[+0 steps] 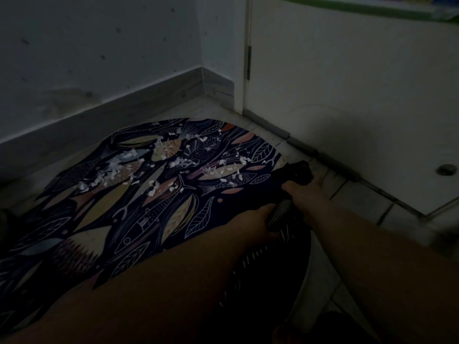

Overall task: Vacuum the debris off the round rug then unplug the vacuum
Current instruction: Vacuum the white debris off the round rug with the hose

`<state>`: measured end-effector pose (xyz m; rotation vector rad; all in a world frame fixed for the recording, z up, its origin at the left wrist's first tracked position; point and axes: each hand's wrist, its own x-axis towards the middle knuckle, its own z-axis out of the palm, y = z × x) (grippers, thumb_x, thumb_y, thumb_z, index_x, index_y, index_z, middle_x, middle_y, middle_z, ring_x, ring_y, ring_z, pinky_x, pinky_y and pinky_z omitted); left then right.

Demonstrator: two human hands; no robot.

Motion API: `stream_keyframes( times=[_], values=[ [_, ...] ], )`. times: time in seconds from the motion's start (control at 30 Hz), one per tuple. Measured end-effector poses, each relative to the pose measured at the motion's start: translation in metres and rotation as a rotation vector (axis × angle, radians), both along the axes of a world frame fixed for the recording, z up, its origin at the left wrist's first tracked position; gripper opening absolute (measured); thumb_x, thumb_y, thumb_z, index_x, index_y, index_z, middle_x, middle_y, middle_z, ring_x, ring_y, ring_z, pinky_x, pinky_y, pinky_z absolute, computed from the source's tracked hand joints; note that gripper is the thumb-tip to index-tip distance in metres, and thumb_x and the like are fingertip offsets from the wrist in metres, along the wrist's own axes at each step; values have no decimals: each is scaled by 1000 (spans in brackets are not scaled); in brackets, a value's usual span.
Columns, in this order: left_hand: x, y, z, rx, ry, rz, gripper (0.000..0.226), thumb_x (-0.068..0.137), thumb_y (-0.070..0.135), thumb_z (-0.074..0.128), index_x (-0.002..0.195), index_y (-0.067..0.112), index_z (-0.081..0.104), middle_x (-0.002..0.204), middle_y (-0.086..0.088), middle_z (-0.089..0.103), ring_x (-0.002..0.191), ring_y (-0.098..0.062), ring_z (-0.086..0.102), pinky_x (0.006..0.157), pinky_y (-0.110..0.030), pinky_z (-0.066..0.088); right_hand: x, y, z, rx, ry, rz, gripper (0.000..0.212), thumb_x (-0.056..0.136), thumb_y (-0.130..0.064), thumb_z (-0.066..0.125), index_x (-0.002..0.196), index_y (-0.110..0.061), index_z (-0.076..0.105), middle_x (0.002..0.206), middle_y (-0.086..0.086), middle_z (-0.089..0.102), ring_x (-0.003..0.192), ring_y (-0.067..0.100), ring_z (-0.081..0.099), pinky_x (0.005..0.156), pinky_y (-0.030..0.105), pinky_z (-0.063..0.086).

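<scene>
A round dark rug [139, 219] with a fish and leaf pattern lies on the tiled floor. White scraps of debris [111, 171] are scattered across its far half. At the rug's right edge my right hand [301, 192] grips the black vacuum handle [296, 172]. Just below it my left hand [258, 217] holds the ribbed vacuum hose [279, 213]. The nozzle and the plug are out of sight in the dim light.
A white wall with a grey baseboard [119, 108] runs behind the rug. A white door [347, 83] stands at the right, with a round doorstop [447, 169] on the floor. Pale floor tiles [360, 202] show beside the rug.
</scene>
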<state>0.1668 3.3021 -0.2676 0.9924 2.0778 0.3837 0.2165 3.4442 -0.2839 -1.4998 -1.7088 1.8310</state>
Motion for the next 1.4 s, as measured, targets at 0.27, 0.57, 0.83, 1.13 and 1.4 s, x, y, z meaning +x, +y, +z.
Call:
stream_keyframes(
  times=[0.27,0.57,0.83,1.13,1.4],
  values=[
    [-2,1,3,-11,11,6,80,90,32,60,151,26,9,144,-7,43,127,-24,46,98,-28,39,-6,5,-3,-20,-7,77,88,88,-20,68,154,-28,10,134,15,46,79,27,56,57,32,49],
    [-3,-15,7,-18,-3,73,79,90,33,60,150,28,8,142,-7,45,125,-24,48,90,-22,38,-18,-2,3,-23,-63,231,87,86,-18,70,153,-23,15,110,11,52,81,28,59,60,35,53],
    [10,-34,10,-31,-1,91,80,90,33,59,150,29,7,143,-6,44,125,-24,47,95,-26,40,-14,-21,7,-21,-86,307,88,83,-20,70,150,-31,14,113,12,52,93,34,60,77,46,56],
    [15,-60,15,-9,5,125,79,89,33,61,150,31,11,140,-4,47,123,-23,49,92,-23,39,-11,-45,16,-62,-109,386,88,90,-22,65,153,-35,5,121,13,49,84,30,59,57,34,52],
    [18,-84,9,18,11,179,77,87,32,64,149,30,16,137,-4,50,121,-22,51,92,-23,39,-14,-66,16,-101,-67,451,91,89,-23,67,154,-31,5,111,5,51,84,23,57,56,32,49]
  ],
)
